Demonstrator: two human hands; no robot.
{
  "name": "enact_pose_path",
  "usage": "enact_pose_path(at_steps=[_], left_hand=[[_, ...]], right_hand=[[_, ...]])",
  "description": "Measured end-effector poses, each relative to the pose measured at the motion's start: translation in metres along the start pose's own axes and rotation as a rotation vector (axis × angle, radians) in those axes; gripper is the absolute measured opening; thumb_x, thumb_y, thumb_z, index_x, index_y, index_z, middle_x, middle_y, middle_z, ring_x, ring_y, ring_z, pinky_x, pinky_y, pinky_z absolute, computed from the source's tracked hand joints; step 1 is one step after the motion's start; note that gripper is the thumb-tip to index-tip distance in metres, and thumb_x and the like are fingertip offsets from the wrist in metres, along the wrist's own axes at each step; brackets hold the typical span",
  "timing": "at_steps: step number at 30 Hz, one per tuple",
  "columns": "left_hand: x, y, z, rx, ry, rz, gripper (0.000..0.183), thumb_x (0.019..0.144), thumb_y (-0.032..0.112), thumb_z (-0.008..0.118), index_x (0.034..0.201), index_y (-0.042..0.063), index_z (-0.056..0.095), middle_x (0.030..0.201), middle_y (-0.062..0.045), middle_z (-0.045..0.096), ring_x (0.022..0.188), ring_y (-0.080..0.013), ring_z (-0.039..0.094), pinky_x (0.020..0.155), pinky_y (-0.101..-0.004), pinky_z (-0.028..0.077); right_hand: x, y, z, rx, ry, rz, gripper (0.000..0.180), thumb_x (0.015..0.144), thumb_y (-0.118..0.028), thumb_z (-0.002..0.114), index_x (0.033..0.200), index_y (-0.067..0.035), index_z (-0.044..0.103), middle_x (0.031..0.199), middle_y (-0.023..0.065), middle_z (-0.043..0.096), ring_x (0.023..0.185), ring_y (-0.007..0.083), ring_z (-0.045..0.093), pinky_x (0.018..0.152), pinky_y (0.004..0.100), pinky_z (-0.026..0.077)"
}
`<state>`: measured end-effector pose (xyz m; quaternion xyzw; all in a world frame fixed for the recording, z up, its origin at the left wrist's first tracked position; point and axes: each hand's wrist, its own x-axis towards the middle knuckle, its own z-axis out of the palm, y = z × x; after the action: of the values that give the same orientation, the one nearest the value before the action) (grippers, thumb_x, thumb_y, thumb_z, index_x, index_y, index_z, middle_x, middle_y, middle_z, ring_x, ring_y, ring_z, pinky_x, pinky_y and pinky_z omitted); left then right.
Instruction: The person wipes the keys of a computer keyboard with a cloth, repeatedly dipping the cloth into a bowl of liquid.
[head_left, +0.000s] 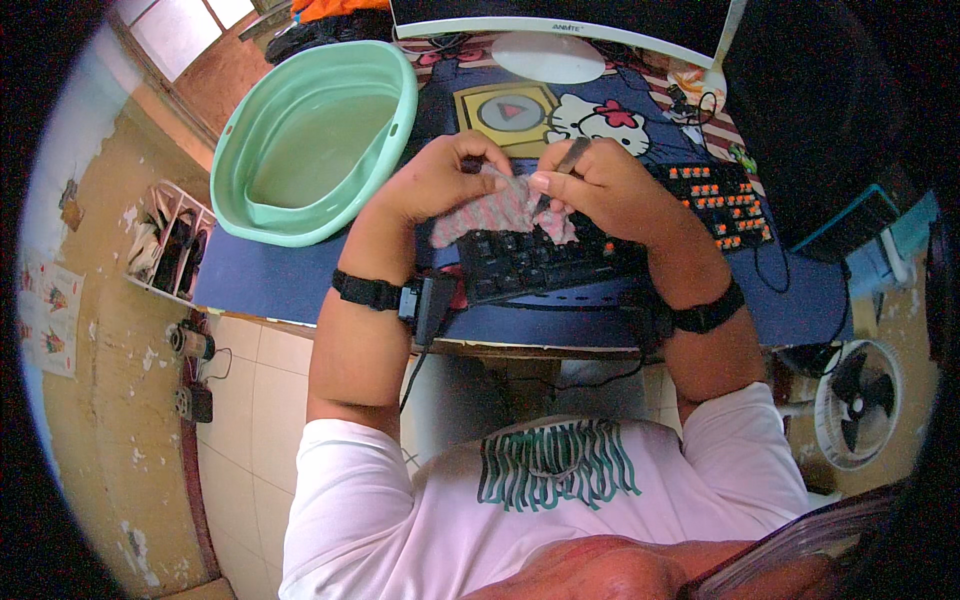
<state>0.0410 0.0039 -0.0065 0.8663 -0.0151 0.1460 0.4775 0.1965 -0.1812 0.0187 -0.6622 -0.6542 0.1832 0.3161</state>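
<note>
My left hand (457, 176) pinches a damp-looking, grey and pink patterned cloth (491, 212) above a black mechanical keyboard (517, 262). A narrow dark strip-like piece (574, 156) sits in my right hand (604, 187), slanting up between thumb and fingers; it could be a long keycap, but the picture does not settle it. The cloth bunches around its lower end, and one corner hangs beneath the right hand. On the keyboard's right side, orange switches (724, 202) stand bare without keycaps. Part of the keyboard is hidden behind my right hand and forearm.
A green collapsible basin (311, 225) holding cloudy water stands at the left. Behind the hands is a monitor (555, 26) on a white round base (547, 58). The blue desk mat (262, 262) carries cartoon prints. A fan (857, 405) stands low on the right, and cables run near the desk edge.
</note>
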Motion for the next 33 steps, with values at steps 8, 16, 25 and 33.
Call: enact_pose_path(at_steps=[8, 16, 25, 33], left_hand=[[-0.001, 0.004, -0.001, -0.047, -0.026, -0.050, 0.015, 0.078, -0.001, 0.066, 0.093, 0.000, 0.063, 0.090, -0.003, 0.062, 0.085, -0.0114, 0.058, 0.079, -0.0248, 0.047], [0.000, 0.002, -0.001, -0.019, -0.056, -0.012, 0.015, 0.078, 0.000, 0.066, 0.093, 0.000, 0.063, 0.090, -0.003, 0.062, 0.088, -0.0111, 0.056, 0.079, -0.0250, 0.046], [0.000, 0.005, 0.000, -0.045, 0.035, -0.096, 0.016, 0.078, 0.000, 0.066, 0.094, 0.001, 0.065, 0.092, -0.002, 0.063, 0.087, -0.0113, 0.056, 0.080, -0.0251, 0.046], [-0.001, 0.007, 0.002, -0.031, -0.072, 0.124, 0.025, 0.074, 0.002, 0.068, 0.099, 0.005, 0.068, 0.099, -0.006, 0.061, 0.102, -0.0197, 0.054, 0.092, -0.0314, 0.041]], right_hand=[[-0.001, -0.011, 0.003, -0.020, -0.052, -0.073, 0.040, 0.091, -0.037, 0.052, 0.078, 0.000, 0.063, 0.061, 0.0095, 0.063, 0.057, 0.0228, 0.064, 0.057, 0.0365, 0.051], [-0.001, -0.011, 0.002, -0.025, 0.001, -0.175, 0.036, 0.090, -0.035, 0.052, 0.084, 0.000, 0.062, 0.066, 0.0176, 0.061, 0.060, 0.0311, 0.061, 0.059, 0.0401, 0.048], [0.006, 0.005, 0.010, -0.035, 0.160, -0.204, 0.045, 0.090, -0.036, 0.052, 0.074, 0.005, 0.060, 0.059, 0.0203, 0.056, 0.056, 0.0349, 0.059, 0.054, 0.0424, 0.046], [0.005, 0.004, 0.006, 0.034, 0.114, -0.132, 0.038, 0.090, -0.031, 0.055, 0.076, 0.003, 0.061, 0.058, 0.0129, 0.058, 0.056, 0.0208, 0.059, 0.054, 0.0324, 0.048]])
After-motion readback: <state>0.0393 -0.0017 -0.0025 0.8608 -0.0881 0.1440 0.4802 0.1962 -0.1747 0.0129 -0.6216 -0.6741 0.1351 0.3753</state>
